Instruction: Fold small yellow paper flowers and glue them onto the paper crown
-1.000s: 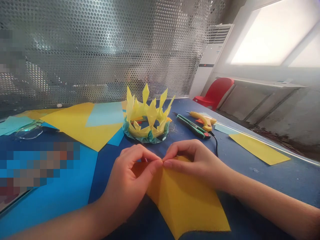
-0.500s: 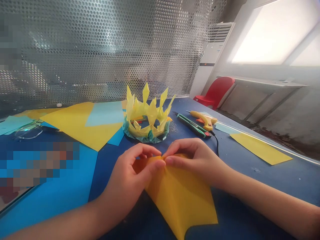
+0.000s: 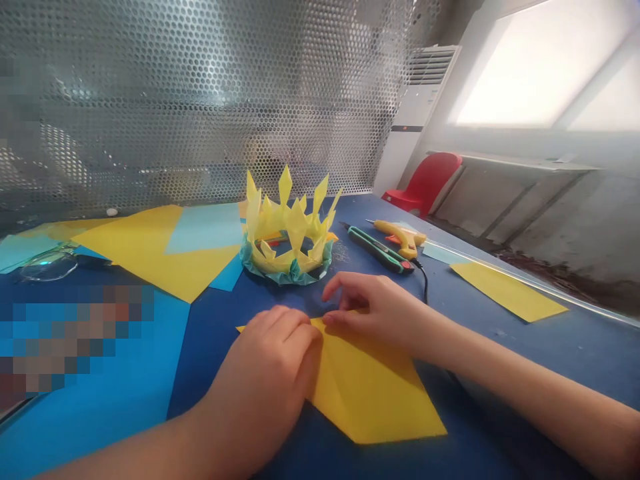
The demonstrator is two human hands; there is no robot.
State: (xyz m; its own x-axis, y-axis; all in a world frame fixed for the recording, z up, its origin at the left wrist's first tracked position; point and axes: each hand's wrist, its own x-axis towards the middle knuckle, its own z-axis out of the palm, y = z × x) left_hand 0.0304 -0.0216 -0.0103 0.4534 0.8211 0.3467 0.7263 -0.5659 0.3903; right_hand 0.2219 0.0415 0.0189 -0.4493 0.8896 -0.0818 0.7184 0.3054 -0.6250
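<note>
A folded yellow paper sheet (image 3: 373, 393) lies flat on the blue table (image 3: 500, 360) in front of me. My left hand (image 3: 267, 373) rests on the paper's left part with its fingers curled down, pressing it. My right hand (image 3: 373, 310) holds the far corner down with its fingertips, the other fingers spread. Just behind the hands stands a spiky yellow paper crown (image 3: 287, 230) with a teal base.
Yellow and light blue paper sheets (image 3: 160, 250) cover the left of the table. A green utility knife (image 3: 380, 250) and a yellow glue gun (image 3: 400, 237) with a black cord lie to the right, beside a yellow strip (image 3: 507, 290). A perforated metal screen (image 3: 200, 100) stands behind.
Both hands pinched the paper's corner lifted off the table; now the sheet lies flat and both hands press it down. The view shifted slightly.
</note>
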